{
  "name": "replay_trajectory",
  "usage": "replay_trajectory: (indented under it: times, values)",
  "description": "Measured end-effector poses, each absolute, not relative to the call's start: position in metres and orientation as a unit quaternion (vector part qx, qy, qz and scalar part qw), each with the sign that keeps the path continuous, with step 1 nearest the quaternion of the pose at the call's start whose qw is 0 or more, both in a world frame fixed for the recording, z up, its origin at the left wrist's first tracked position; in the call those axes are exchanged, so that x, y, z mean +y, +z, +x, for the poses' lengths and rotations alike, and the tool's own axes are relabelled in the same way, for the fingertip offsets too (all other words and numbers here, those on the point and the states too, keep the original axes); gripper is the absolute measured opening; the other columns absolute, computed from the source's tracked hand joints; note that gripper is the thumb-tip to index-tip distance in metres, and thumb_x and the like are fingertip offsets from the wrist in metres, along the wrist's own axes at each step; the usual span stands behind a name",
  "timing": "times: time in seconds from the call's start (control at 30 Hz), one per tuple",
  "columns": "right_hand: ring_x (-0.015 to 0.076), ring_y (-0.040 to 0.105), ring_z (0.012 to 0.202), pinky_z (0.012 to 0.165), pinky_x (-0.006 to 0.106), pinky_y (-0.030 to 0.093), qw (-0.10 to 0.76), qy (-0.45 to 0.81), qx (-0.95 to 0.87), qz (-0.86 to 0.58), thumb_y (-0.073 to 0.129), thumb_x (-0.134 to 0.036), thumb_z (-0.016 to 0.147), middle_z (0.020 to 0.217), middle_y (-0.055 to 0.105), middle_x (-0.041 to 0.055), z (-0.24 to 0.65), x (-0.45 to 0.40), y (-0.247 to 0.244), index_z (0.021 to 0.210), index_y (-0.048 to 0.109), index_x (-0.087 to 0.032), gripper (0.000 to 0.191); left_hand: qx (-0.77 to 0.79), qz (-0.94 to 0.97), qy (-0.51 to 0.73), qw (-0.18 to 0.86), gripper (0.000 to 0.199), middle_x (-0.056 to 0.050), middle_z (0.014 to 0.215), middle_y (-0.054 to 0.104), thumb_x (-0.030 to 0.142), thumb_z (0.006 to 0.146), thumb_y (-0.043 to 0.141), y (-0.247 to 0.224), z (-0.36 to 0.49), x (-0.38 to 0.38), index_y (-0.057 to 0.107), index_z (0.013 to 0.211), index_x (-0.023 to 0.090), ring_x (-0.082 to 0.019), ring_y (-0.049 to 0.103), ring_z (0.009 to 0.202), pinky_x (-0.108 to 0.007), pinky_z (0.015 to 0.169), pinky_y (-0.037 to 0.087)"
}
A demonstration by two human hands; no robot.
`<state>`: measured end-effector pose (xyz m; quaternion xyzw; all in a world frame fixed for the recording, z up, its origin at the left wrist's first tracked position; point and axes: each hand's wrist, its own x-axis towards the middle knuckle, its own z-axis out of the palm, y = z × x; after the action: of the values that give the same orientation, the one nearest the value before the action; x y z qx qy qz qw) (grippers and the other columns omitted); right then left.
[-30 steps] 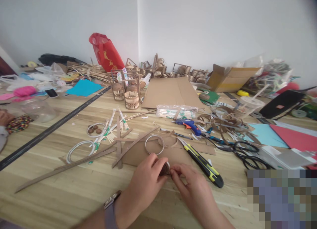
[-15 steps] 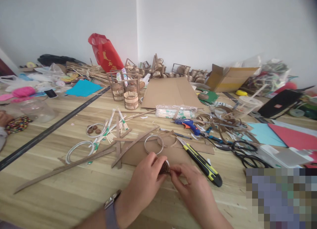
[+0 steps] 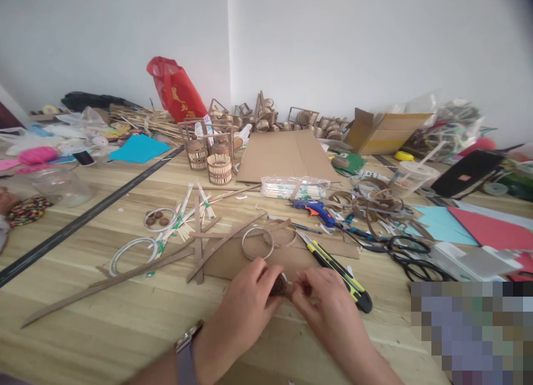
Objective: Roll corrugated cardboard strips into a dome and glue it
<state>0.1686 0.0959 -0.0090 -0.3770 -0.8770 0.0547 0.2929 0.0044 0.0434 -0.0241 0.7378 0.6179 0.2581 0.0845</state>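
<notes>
Between the thumb and fingers of my left hand (image 3: 245,299) is a small dark brown coil (image 3: 278,285), partly covered by those fingers. A short brown strip end sticks out from its right side, and my right hand (image 3: 325,304) pinches it. Just beyond my left fingers a white ring (image 3: 259,243) rests on a piece of cardboard (image 3: 225,256). A yellow and black utility knife (image 3: 339,275) lies beside my right hand, its blade pointing away to the left. Flat brown strips (image 3: 227,246) cross each other on the left.
A blue glue gun (image 3: 318,211), black scissors (image 3: 410,251) and loose curled strips (image 3: 366,201) lie to the right. Further back stand small slatted buckets (image 3: 219,169) and a large cardboard sheet (image 3: 285,157). Another person's hand (image 3: 8,199) shows at the left edge.
My right hand has moved a little to the right and up, away from the coil, and more of the strip shows between the hands. My left hand stays nearly in place.
</notes>
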Motion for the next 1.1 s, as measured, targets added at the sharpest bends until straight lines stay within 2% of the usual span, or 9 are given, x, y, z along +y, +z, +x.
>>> replay_trajectory:
  times: [0.17, 0.3, 0.47, 0.6, 0.73, 0.8, 0.93, 1.03, 1.1]
  values:
    - [0.0153, 0.053, 0.053, 0.063, 0.029, 0.034, 0.319, 0.005, -0.871, -0.373, 0.045, -0.014, 0.08, 0.055, 0.056, -0.0029, 0.174, 0.103, -0.004, 0.066, 0.048, -0.022, 0.016, 0.577, 0.748, 0.301, 0.131, 0.045, -0.007, 0.112, 0.064, 0.003, 0.073, 0.067, -0.022, 0.005, 0.044, 0.058, 0.113, 0.022, -0.023, 0.064, 0.1, -0.038, 0.087, 0.054]
    - [0.0151, 0.055, 0.055, 0.065, 0.03, 0.035, 0.321, 0.015, -0.868, -0.378, 0.046, -0.016, 0.082, 0.056, 0.057, -0.0033, 0.174, 0.104, -0.004, 0.067, 0.049, -0.021, 0.016, 0.56, 0.739, 0.328, 0.179, 0.048, -0.007, 0.108, 0.069, 0.008, 0.068, 0.077, -0.018, 0.005, 0.044, 0.06, 0.112, 0.02, -0.025, 0.066, 0.099, -0.039, 0.088, 0.055]
    - [0.0159, 0.057, 0.055, 0.066, 0.031, 0.037, 0.316, 0.043, -0.848, -0.424, 0.046, -0.019, 0.081, 0.057, 0.059, -0.0028, 0.183, 0.115, -0.007, 0.068, 0.052, -0.022, 0.015, 0.543, 0.738, 0.348, 0.199, 0.07, -0.007, 0.11, 0.07, 0.004, 0.067, 0.074, -0.015, 0.004, 0.039, 0.048, 0.13, 0.022, -0.023, 0.067, 0.099, -0.038, 0.09, 0.055]
    - [0.0179, 0.057, 0.053, 0.069, 0.035, 0.039, 0.35, -0.005, -0.795, -0.496, 0.046, -0.028, 0.083, 0.057, 0.061, -0.001, 0.201, 0.132, -0.005, 0.071, 0.056, -0.022, 0.017, 0.545, 0.731, 0.362, 0.195, 0.068, -0.006, 0.11, 0.071, 0.002, 0.067, 0.073, -0.014, 0.003, 0.038, 0.049, 0.127, 0.021, -0.022, 0.068, 0.099, -0.037, 0.09, 0.055]
    - [0.0272, 0.06, 0.075, 0.07, 0.039, 0.04, 0.376, -0.117, -0.723, -0.567, 0.045, -0.029, 0.08, 0.079, 0.065, 0.0091, 0.222, 0.145, 0.004, 0.081, 0.058, -0.022, 0.015, 0.551, 0.726, 0.367, 0.184, 0.061, -0.007, 0.111, 0.071, 0.004, 0.066, 0.077, -0.016, 0.002, 0.038, 0.053, 0.119, 0.021, -0.023, 0.067, 0.102, -0.037, 0.093, 0.054]
    - [0.0304, 0.058, 0.081, 0.07, 0.041, 0.039, 0.398, -0.149, -0.688, -0.588, 0.043, -0.025, 0.077, 0.081, 0.063, 0.0117, 0.231, 0.15, 0.008, 0.081, 0.056, -0.022, 0.014, 0.55, 0.727, 0.372, 0.176, 0.06, -0.007, 0.108, 0.071, 0.006, 0.064, 0.079, -0.017, 0.003, 0.039, 0.054, 0.117, 0.02, -0.023, 0.068, 0.099, -0.037, 0.091, 0.055]
    - [0.0315, 0.059, 0.079, 0.079, 0.05, 0.037, 0.409, -0.147, -0.655, -0.619, 0.042, -0.028, 0.08, 0.067, 0.063, 0.009, 0.243, 0.157, 0.008, 0.074, 0.058, -0.022, 0.018, 0.554, 0.723, 0.38, 0.161, 0.061, -0.007, 0.108, 0.071, 0.006, 0.062, 0.081, -0.02, 0.003, 0.04, 0.055, 0.116, 0.02, -0.023, 0.069, 0.098, -0.037, 0.09, 0.056]
    - [0.0341, 0.06, 0.093, 0.085, 0.053, 0.037, 0.396, -0.125, -0.685, -0.598, 0.041, -0.038, 0.088, 0.078, 0.069, 0.0122, 0.241, 0.159, 0.004, 0.081, 0.068, -0.021, 0.033, 0.568, 0.708, 0.387, 0.16, 0.061, -0.008, 0.109, 0.071, 0.004, 0.062, 0.081, -0.019, 0.003, 0.041, 0.055, 0.115, 0.019, -0.023, 0.069, 0.098, -0.037, 0.089, 0.057]
    - [0.0338, 0.06, 0.101, 0.088, 0.052, 0.038, 0.397, -0.11, -0.724, -0.554, 0.041, -0.039, 0.091, 0.09, 0.072, 0.0135, 0.233, 0.156, 0.003, 0.085, 0.071, -0.02, 0.036, 0.581, 0.693, 0.395, 0.158, 0.062, -0.008, 0.109, 0.071, 0.003, 0.062, 0.08, -0.019, 0.002, 0.043, 0.054, 0.116, 0.018, -0.024, 0.069, 0.098, -0.037, 0.088, 0.057]
